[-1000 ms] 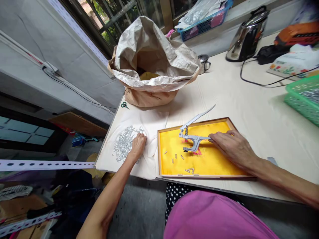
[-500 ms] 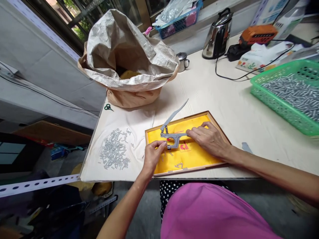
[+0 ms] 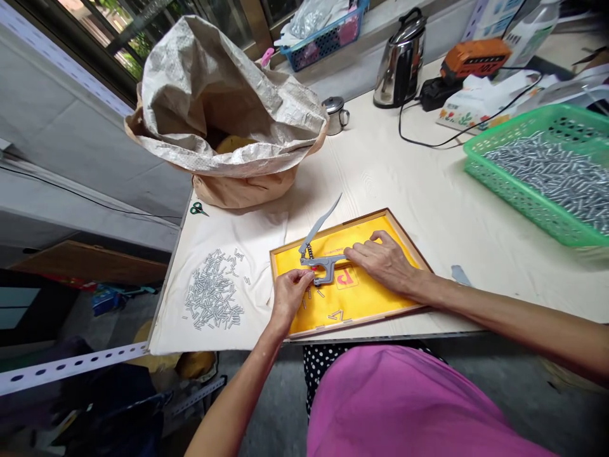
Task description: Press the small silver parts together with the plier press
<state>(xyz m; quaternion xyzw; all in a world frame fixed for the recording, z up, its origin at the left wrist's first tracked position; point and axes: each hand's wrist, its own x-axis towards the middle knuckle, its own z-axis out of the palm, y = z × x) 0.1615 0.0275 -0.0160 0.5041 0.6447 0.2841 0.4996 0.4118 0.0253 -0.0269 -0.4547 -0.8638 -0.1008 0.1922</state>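
Note:
Grey snap-fastener pliers [image 3: 326, 269] with a raised curved handle and a dark spring are held over a shallow yellow-bottomed tray [image 3: 380, 297]. My right hand [image 3: 383, 261] is closed around the end of their other handle. At the jaw end, the thumb and fingers of my left hand [image 3: 288, 296] are pinched together; whatever they hold is too small to make out. Several small metal pins [image 3: 337, 315] lie loose in the tray below the pliers. To the left, a heap of similar pins [image 3: 214, 293] rests on white cloth.
A large open woven sack [image 3: 247, 189] stands behind the tray, with green-handled scissors [image 3: 196, 208] beside it. Farther back are a lidded metal mug [image 3: 335, 118] and a kettle [image 3: 398, 70]. A green basket [image 3: 528, 212] of metal pieces sits at the right.
The whole scene has shifted slightly left in view as the camera turned. Both hands keep nearly the same hold, my left fingers still pinched at the pliers' jaw.

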